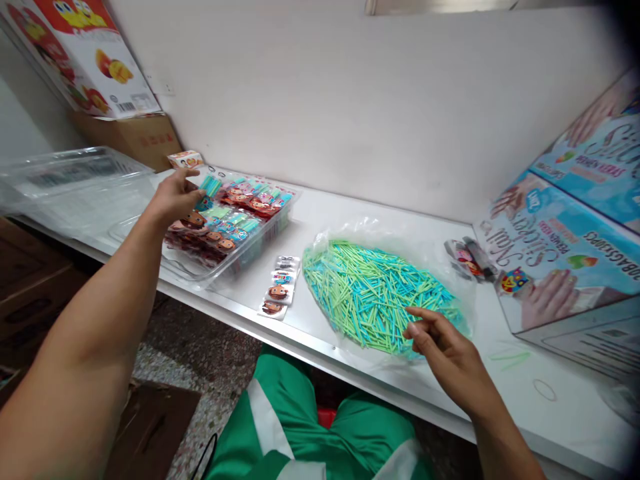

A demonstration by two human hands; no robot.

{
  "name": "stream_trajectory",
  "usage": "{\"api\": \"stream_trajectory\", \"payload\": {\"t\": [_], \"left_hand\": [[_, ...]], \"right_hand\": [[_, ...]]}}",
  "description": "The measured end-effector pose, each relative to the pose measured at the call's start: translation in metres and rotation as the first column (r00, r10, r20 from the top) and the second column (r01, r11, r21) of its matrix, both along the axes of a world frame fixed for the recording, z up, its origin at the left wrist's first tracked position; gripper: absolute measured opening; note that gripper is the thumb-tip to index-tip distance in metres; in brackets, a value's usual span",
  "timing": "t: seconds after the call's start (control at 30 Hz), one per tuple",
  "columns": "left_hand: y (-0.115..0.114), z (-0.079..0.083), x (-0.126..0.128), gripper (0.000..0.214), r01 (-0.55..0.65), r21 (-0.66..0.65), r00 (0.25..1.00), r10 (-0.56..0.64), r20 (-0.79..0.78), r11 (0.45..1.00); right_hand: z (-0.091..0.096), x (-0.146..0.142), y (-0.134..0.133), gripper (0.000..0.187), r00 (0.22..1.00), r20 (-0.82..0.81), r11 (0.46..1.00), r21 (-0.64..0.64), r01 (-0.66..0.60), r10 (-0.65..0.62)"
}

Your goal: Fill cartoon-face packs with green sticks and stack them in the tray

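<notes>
At the left, my left hand (176,195) reaches over a clear plastic tray (240,257), thumb and fingers closed on a small packet of blue sticks (210,187). Part of that packet is hidden behind the fingers. Rows of similar packets (223,233), with red and brown cartoon pictures and blue or green sticks, fill the tray. My right hand (443,350) hovers at the near right edge of a big heap of thin green and blue sticks (375,293) on a clear plastic bag (345,233). Its fingers are apart and hold nothing visible.
Several flat packets (280,287) lie between tray and heap. A clear lid (75,180) rests at far left, near stacked cartons (125,140). Blue printed boxes (565,240) stand at right, beside dark packets (470,259) and a rubber band (545,390). A wall runs behind.
</notes>
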State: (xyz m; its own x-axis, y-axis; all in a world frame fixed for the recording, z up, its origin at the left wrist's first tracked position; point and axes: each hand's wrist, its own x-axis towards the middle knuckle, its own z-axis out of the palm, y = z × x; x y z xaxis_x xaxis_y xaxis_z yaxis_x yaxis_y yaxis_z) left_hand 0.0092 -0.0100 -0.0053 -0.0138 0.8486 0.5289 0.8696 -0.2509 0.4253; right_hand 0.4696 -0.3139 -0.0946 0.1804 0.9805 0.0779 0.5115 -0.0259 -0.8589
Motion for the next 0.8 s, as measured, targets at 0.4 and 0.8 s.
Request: {"api": "stream_trajectory", "payload": {"t": [0.4,0.8], "left_hand": [[0.026,-0.029,-0.024,0.039,-0.132,-0.213,0.985,0.103,-0.14,0.968],[-0.105,-0.084,0.112,0.037,0.27,-0.403,0.94,-0.331,-0.086,0.874]], "right_hand": [[0.001,-0.006,0.005,0.036,0.989,0.132,0.997,-0.044,-0.056,0.062],[-0.002,-0.016,0.009,0.034,0.983,0.133,0.992,-0.033,-0.126,0.129]]}}
